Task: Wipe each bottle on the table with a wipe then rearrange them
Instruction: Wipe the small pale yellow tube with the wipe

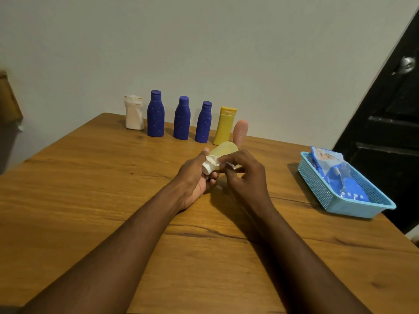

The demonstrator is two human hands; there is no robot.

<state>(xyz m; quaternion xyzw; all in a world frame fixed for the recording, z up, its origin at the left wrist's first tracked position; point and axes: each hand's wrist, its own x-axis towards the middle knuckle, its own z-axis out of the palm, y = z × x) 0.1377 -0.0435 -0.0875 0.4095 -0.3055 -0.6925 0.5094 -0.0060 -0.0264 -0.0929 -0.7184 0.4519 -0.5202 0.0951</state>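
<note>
Above the middle of the wooden table (90,189), my left hand (195,175) grips a small pale-yellow bottle (223,150) by its white cap end, the body pointing away from me. My right hand (243,172) pinches a white wipe (229,165) against the bottle near the cap. Along the wall stands a row: a white bottle (134,113), three blue bottles (156,114) (182,118) (204,123), a yellow bottle (225,125) and a pink bottle (240,132).
A light-blue plastic basket (322,191) sits at the table's right edge with a blue pack of wipes (335,175) in it. A dark door (390,123) stands to the right. At the far left edge a brown object is partly visible.
</note>
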